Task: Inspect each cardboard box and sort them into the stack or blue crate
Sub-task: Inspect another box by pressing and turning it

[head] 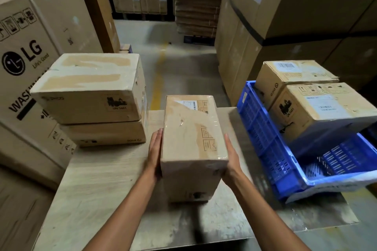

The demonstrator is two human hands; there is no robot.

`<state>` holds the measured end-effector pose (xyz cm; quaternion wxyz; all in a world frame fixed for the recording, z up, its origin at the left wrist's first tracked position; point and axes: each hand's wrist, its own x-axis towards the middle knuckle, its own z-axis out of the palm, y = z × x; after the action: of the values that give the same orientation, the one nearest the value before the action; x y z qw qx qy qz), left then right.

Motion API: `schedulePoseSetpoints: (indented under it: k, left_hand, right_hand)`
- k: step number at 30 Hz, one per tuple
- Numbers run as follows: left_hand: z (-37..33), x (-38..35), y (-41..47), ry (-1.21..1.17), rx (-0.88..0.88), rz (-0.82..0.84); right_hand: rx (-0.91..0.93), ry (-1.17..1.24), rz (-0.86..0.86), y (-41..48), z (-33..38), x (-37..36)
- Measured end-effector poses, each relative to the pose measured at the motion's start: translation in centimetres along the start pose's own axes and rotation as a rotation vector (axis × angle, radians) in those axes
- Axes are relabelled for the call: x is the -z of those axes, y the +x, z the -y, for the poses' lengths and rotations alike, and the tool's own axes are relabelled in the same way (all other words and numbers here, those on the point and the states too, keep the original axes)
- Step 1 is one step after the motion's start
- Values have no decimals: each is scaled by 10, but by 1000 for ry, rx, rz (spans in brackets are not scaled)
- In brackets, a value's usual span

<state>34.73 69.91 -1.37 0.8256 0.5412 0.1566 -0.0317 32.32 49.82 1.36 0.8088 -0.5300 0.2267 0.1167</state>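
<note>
A taped cardboard box (191,134) with a shipping label stands in the middle of the wooden table (98,185). My left hand (155,149) presses flat against its left side. My right hand (231,159) presses flat against its right side; both sets of fingers look straight. On the table's left is a stack of two cardboard boxes (91,91). At the right, a blue crate (265,138) holds two more boxes (318,108), one behind the other, at its far end.
Large appliance cartons (22,57) rise close on the left, and tall cartons (285,6) stand behind the crate on the right. A concrete aisle with a yellow line (159,75) runs ahead between them.
</note>
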Motion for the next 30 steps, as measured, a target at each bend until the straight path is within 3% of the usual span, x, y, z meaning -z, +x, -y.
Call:
schedulePoseSetpoints:
  k: [5,7,10,14,21,30]
  left_hand:
    - [-16,4,-24,203,-118,14]
    - [-31,5,-47,405,-367,21]
    - [-40,3,-74,804,-801,43]
    - [-19,-5,-80,1144,-963,90]
    - [-18,-11,-80,1258,-934,120]
    - [-50,-38,-44,1447,-755,138]
  right_hand:
    - [124,-224,-86,-1,3,5]
    - [314,-403,-132,-14,11,3]
    - [772,-787,-123,-45,14,-8]
    - [1158,-1199,-16,-44,-16,-16]
    - [1209,-1355,-34,-40,-13,-15]
    - [1039,-1611,27,-18,19,-49]
